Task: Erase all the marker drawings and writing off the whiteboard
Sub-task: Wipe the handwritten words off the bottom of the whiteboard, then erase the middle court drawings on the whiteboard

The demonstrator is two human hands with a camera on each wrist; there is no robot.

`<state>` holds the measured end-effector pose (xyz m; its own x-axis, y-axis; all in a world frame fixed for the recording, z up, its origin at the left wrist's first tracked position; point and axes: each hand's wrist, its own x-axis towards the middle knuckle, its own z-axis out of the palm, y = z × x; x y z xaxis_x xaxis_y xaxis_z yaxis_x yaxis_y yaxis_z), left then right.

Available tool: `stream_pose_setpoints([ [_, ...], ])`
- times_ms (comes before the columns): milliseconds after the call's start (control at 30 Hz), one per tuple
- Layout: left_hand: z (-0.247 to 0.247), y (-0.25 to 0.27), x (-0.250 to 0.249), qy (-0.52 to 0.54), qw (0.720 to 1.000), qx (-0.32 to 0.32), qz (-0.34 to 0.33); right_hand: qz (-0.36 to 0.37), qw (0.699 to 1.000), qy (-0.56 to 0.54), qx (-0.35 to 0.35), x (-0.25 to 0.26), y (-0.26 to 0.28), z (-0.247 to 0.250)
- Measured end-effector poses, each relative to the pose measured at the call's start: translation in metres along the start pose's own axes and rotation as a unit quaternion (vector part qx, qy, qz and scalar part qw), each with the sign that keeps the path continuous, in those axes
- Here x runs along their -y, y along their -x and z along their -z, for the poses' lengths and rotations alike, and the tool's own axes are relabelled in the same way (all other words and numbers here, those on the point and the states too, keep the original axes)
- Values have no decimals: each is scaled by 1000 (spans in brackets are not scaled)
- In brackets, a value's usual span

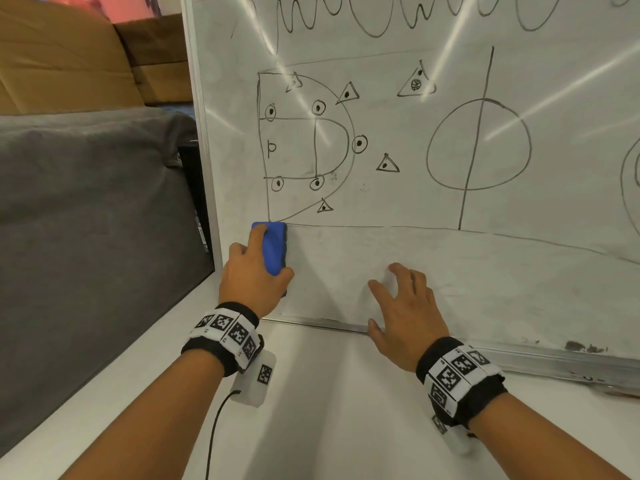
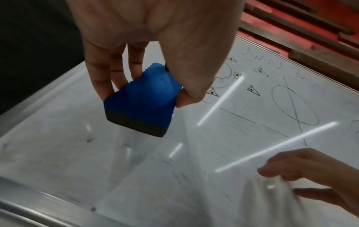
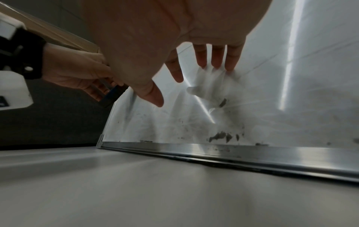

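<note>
The whiteboard (image 1: 398, 265) stands upright on a white table, leaning back. Black marker drawings (image 1: 311, 140) cover its upper part: a court outline with dotted circles and triangles, a large crossed circle (image 1: 479, 147) and scribbles (image 1: 363, 15) along the top. My left hand (image 1: 254, 275) grips a blue eraser (image 1: 273, 249) with a dark felt face (image 2: 136, 124), held at the court's bottom-left corner. My right hand (image 1: 401, 306) is spread, its fingertips (image 3: 217, 64) pressing the smudged lower board.
A grey cushion (image 1: 93, 216) and brown cardboard boxes (image 1: 69, 53) lie left of the board. The board's metal bottom rail (image 3: 233, 152) rests on the white table (image 1: 311, 410). Dark marker residue (image 3: 221, 136) sits just above the rail.
</note>
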<state>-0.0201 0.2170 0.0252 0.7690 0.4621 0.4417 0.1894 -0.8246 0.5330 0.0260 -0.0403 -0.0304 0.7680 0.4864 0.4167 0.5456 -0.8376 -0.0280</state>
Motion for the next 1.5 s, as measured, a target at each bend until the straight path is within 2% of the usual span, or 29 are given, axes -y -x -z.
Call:
stream_pose_setpoints([
  [300,21,-13,-4,35,999,-32,-9,9,1000,-10,-20,11,-4,4],
  [400,18,-5,-21,71,996,-31,-33,42,995,-79,-40,19,-9,11],
  [500,6,9,-44,127,990,-7,-66,72,982,-163,-68,26,-14,25],
  [633,-15,26,-87,190,976,29,-101,85,967,-218,-96,22,-16,44],
  [800,-43,36,-133,262,955,77,-113,27,975,-187,-112,-15,-3,61],
  [1133,-75,63,-230,304,893,220,-249,-121,969,-113,-185,-115,42,88],
  [1267,-98,72,-255,233,893,200,-329,-201,952,-112,-201,-162,70,91],
  [1367,-125,79,-272,108,886,182,-412,-286,932,-109,-192,-196,92,94],
  [1500,-156,94,-288,-99,832,137,-528,-365,907,-116,-176,-231,117,90],
])
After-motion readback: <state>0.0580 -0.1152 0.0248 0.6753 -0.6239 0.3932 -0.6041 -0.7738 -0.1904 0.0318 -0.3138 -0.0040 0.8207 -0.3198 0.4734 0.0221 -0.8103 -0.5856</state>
